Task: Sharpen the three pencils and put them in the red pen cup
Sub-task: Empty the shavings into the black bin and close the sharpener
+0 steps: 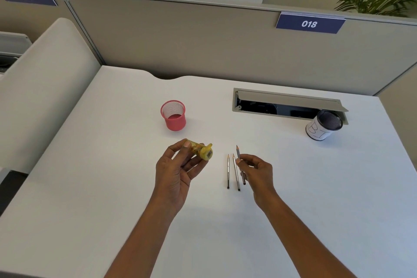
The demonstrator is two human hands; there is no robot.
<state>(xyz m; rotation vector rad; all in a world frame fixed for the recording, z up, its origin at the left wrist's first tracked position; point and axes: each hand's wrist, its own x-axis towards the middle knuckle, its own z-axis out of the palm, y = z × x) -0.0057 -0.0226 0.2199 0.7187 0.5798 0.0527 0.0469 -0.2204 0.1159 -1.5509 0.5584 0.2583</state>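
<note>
Pencil [238,153] (slim) in right hand [257,171], translucent yellow sharpener [199,150]

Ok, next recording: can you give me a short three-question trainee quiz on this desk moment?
1. True or false: the red pen cup is empty.
2. Multiple choice: the left hand grips A) an eraser, B) the yellow sharpener, C) a ruler.
3. Count: how many loose pencils lie on the desk beside the one pencil pinched by the right hand?
Key: 1 true; 2 B; 3 two.
</note>
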